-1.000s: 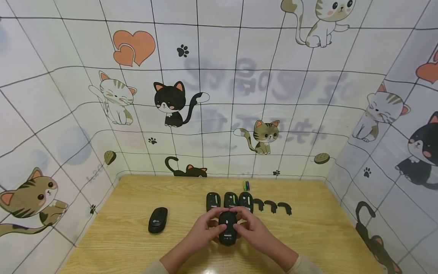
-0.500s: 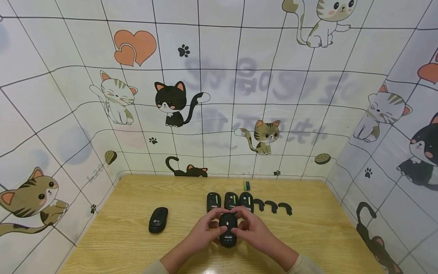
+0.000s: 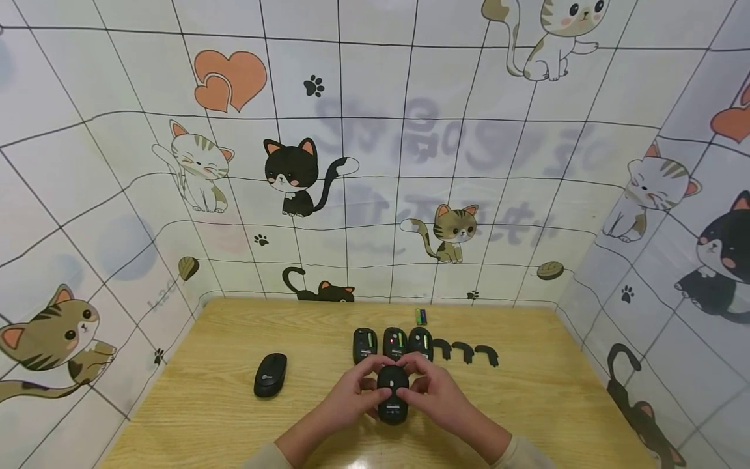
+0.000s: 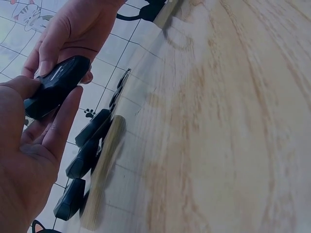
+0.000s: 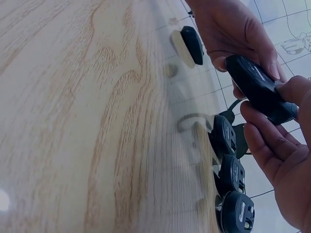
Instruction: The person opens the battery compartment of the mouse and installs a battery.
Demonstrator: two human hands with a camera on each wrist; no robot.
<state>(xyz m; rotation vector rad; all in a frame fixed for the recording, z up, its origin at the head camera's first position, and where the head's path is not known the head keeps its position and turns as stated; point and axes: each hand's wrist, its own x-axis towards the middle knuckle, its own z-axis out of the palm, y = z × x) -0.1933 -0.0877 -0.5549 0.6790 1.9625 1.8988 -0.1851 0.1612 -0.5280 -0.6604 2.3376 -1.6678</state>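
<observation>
A black computer mouse (image 3: 392, 407), its labelled underside turned up, is held between both hands above the front middle of the table. My left hand (image 3: 353, 393) grips its left side, thumb on the underside. On the other side my right hand (image 3: 435, 393) grips it likewise, thumb pressed on the underside. The fingertips of both hands meet near its far end. In the left wrist view the mouse (image 4: 60, 85) is tilted, with its label visible. The right wrist view shows the same mouse (image 5: 257, 87) between the thumbs and fingers.
Behind the hands lie three upturned mice (image 3: 365, 344), each with a battery showing. Three curved black covers (image 3: 463, 352) lie to their right, and small batteries (image 3: 421, 317) behind them. Another mouse (image 3: 271, 376) sits upright at left on the wooden table (image 3: 205, 417). Cat-print sheeting surrounds the table.
The held mouse has shifted very slightly toward the right and front within the hands' grip. A red light now shows brightly on the middle upturned mouse. The other items stay put.
</observation>
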